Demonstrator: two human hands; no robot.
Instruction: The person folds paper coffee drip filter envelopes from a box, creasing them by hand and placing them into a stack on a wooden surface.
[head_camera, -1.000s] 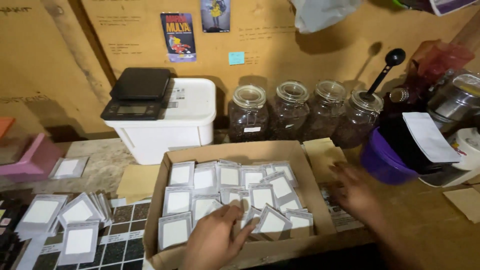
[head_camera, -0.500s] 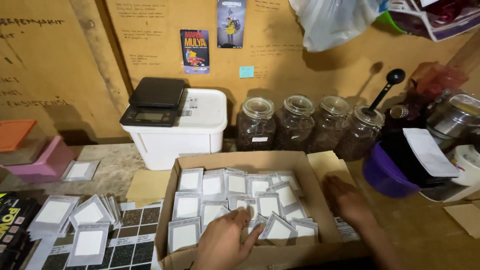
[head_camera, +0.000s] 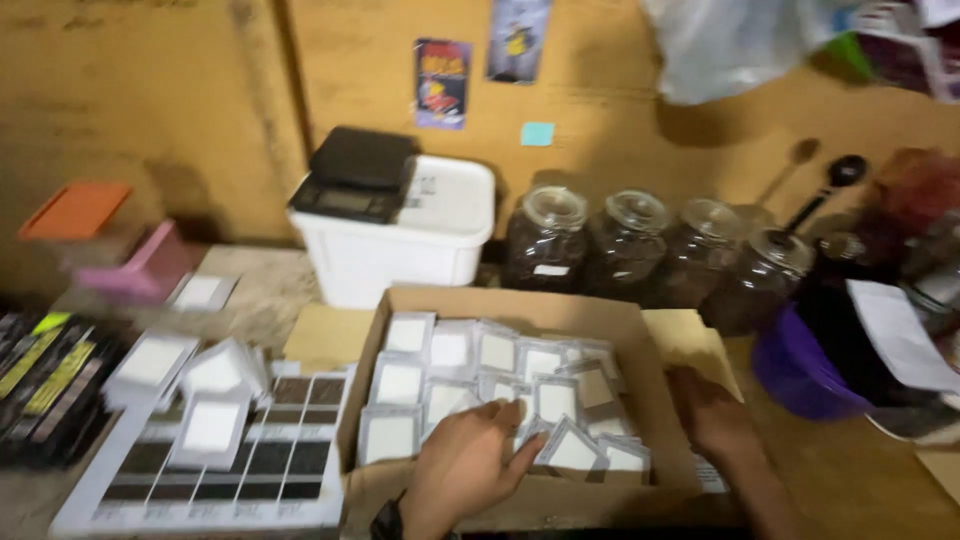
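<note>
Left hand (head_camera: 470, 465) is down inside the cardboard box (head_camera: 655, 350), palm down, fingers spread loosely and resting on the small white-and-clear sachets (head_camera: 480, 385) packed in rows there; no pinch visible, so it's touching, not gripping. Right hand (head_camera: 715, 415) sits at the box's right wall, fingers curled over the edge area; whether it holds anything can't be told, it's dim and blurred. The sachets fill most of the box, front rows tilted and overlapping, back rows flatter. They look thin, light and flexible w/ slick film faces, so likely to slide over each other; best taken by an edge or corner btwn thumb and finger, not pressed flat. Outward: more sachets lie in loose piles (head_camera: 215, 385) on a printed sheet (head_camera: 250, 470) left of the box. Behind the box stands a white tub (head_camera: 420, 245) w/ a black digital scale (head_camera: 352, 185) on its lid, then four glass jars (head_camera: 640, 245) of dark contents along the wall. A purple bowl (head_camera: 800, 370) sits right of the box.
</note>
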